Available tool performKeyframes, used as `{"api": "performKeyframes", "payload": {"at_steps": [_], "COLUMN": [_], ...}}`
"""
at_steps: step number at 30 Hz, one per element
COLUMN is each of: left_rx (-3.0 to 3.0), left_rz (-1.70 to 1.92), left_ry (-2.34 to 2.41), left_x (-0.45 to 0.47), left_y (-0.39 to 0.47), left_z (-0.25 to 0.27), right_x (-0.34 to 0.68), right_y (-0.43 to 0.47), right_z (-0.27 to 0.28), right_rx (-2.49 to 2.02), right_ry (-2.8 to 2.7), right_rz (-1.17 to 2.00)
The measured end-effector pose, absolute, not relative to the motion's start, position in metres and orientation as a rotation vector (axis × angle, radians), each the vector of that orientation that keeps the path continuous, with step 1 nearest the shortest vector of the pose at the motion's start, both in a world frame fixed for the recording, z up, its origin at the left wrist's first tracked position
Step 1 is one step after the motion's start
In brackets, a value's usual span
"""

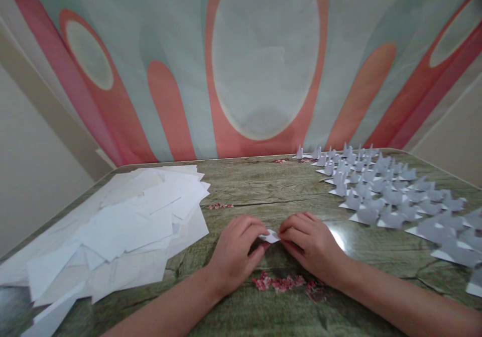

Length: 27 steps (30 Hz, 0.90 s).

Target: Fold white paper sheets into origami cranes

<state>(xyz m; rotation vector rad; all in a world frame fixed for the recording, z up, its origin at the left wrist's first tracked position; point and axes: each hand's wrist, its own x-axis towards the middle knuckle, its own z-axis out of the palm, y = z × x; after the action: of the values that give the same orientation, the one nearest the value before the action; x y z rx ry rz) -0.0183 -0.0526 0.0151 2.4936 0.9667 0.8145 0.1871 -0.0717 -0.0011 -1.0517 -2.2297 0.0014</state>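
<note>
the person's two forearms lie nearest the camera, the left forearm slanting in from the bottom edge and the right forearm from the lower right corner. they lead to hands that meet over the middle of a wood-patterned table. between the hands is a small folded paper: the left hand pinches its left end between thumb and fingers, and the right hand closes its fingertips on the right end. the fingers cover both ends, so the exact folds there cannot be told.

the piece is tiny, so an uneven pull from the two sides could skew a crease or tear a corner, and a loose pinch could let a fold spring open. to the left, loose white sheets overlap in an untidy heap; a brush from the left forearm, which lies near them, could make the outer ones slide. to the right stand rows of folded paper figures, and the nearest are close to the right forearm. a wide swing of that elbow could knock them over, since they look light.
</note>
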Motion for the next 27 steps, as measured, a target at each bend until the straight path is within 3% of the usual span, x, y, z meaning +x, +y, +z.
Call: {"api": "performKeyframes", "payload": {"at_steps": [17, 27], "left_rx": [2.604, 2.647], "left_rz": [0.636, 0.412], "left_ry": [0.993, 0.993], "left_x": [-0.019, -0.009], "left_y": [-0.046, -0.041], "left_z": [0.019, 0.027], "right_x": [0.193, 0.197], "right_y": [-0.064, -0.059], "right_z": [-0.007, -0.009], "right_rx": [-0.984, -1.033], "right_ry": [-2.354, -2.327], "right_rz": [-0.166, 0.001]}}
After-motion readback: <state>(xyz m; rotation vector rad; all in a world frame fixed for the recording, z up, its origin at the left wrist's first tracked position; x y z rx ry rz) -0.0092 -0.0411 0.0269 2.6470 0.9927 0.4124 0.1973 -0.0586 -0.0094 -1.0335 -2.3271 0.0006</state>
